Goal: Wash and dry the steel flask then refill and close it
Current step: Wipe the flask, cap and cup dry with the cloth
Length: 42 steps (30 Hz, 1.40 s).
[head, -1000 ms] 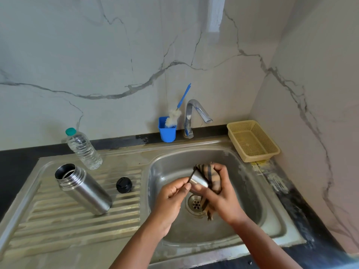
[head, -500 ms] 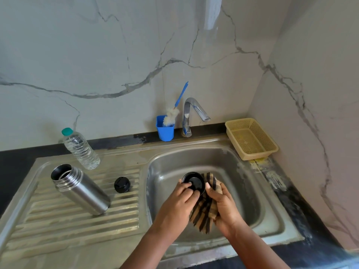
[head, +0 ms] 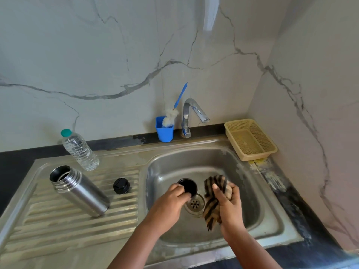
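Steel flask [head: 79, 191] upright on drainboard, mouth open, w/o cap.

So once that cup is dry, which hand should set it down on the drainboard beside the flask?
Probably the left hand. It already holds the flask cup and is on the drainboard side. The right hand grips the striped cloth, farther from the steel flask.

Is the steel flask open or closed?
Open: the steel flask stands uncapped on the draining board, dark mouth showing, its black stopper lying beside it.
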### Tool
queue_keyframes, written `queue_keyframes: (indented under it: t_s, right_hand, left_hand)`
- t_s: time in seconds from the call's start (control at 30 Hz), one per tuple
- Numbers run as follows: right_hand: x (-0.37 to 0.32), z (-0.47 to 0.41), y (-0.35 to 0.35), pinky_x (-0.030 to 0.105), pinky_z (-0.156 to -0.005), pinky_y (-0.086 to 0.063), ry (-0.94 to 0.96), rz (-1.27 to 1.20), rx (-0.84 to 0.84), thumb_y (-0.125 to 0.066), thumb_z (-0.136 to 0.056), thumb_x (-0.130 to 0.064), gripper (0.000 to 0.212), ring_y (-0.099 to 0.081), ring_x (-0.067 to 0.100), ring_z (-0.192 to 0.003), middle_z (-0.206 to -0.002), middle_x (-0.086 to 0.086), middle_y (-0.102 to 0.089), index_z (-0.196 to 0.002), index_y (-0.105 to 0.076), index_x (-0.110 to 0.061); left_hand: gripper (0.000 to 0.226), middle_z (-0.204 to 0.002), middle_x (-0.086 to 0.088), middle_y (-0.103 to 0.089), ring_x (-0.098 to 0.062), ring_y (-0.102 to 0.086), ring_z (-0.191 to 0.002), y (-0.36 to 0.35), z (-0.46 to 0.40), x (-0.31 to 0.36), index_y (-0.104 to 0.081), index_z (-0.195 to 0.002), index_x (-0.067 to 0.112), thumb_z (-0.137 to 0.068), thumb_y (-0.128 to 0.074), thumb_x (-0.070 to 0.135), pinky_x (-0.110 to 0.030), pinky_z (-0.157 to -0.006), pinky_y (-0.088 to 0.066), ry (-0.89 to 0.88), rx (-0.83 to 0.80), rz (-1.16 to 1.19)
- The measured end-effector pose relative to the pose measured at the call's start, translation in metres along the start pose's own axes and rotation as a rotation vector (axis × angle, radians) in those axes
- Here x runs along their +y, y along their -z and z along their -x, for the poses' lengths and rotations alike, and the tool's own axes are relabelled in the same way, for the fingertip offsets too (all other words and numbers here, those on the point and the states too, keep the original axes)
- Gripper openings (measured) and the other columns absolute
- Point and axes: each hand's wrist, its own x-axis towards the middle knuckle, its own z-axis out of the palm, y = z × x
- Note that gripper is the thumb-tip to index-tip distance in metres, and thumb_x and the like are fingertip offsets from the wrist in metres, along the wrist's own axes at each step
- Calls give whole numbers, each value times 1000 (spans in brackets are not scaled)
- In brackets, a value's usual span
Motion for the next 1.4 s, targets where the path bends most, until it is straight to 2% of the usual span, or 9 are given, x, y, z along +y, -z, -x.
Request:
queue_keyframes:
  t_s: [0.1, 0.23, 0.33, 0.5, 0.67, 0.87, 1.07, 1.3, 1.4]
  right_hand:
    - [-4, -11, 8, 49, -89, -55, 284, 225, -107, -70, -90, -20, 27, -69, 26, -96, -103, 1, -69, -105, -54, -35]
    - [-11, -19, 8, 9, -83, -41, 606, 857, -577, -82, -74, -43, 51, -56, -5, -101, -105, -24, -59, -112, -49, -36]
    - [-11, -26, 6, 4, -80, -34, 660, 1051, -657, -86, -59, -53, 72, -45, -11, -102, -107, -25, -49, -117, -46, -34]
    - [-20, -14, -5, 19, -68, -49, 578, 834, -501, -90, -65, -22, 51, -63, 4, -78, -81, -10, -68, -99, -51, -27]
    - [-23, -3, -19, 43, -80, -59, 189, 265, -297, -82, -77, -9, 42, -73, 26, -82, -88, 7, -75, -106, -53, -17]
    - [-24, 3, -23, 39, -63, -39, -281, 63, -344, -69, -87, -32, 44, -48, 36, -81, -87, 19, -58, -118, -45, -12]
    - [-35, 5, -24, 50, -87, -57, -120, 18, -274, -60, -96, -26, 19, -71, 31, -94, -101, 13, -74, -111, -61, -14]
    - [-15, 23, -29, 32, -53, -45, 312, 467, -596, -54, -99, -14, 16, -51, 9, -46, -58, -11, -59, -111, -52, -25]
    - [-18, 12, -24, 24, -64, -48, 517, 675, -680, -55, -93, -9, 21, -59, 3, -66, -79, -8, -64, -110, -58, -21]
  left_hand:
    - [29, -123, 2, -54, -14, -32, -130, -1, 5, -17, -69, -113, 21, -96, -52, 5, -34, -106, -41, -46, -166, 2]
    - [20, -106, 7, -52, -11, -40, -111, 9, -9, -19, -69, -106, 20, -97, -53, 10, -25, -92, -38, -97, -185, 124]
    - [14, -103, 8, -44, -3, -44, -96, 24, -21, -20, -66, -102, 13, -99, -53, 9, -14, -84, -33, -50, -282, 272]
    - [17, -129, 10, -34, -1, -54, -112, 18, -14, -18, -61, -112, 22, -103, -49, 14, -26, -99, -48, 143, -263, 489]
    - [66, -131, 6, -46, -15, -69, -104, 8, -5, 17, -19, -144, 52, -93, -57, 35, -45, -87, -59, 636, 138, 1214]
    - [42, -128, -4, -56, -15, -66, -109, 2, -5, 24, -48, -124, 28, -88, -70, 25, -28, -82, -57, 687, 177, 1248]
    - [31, -130, -10, -60, -32, -67, -110, 9, -4, 12, -65, -113, 22, -88, -64, 38, -41, -82, -59, 752, 227, 1434]
    - [41, -79, -13, -71, -23, -63, -61, 16, -18, 13, -61, -111, 5, -104, -41, 39, -31, -51, -48, 803, 197, 1252]
    - [48, -61, -13, -59, -18, -50, -49, 16, -19, 9, -63, -93, 3, -102, -40, 44, -26, -46, -34, 877, 221, 1304]
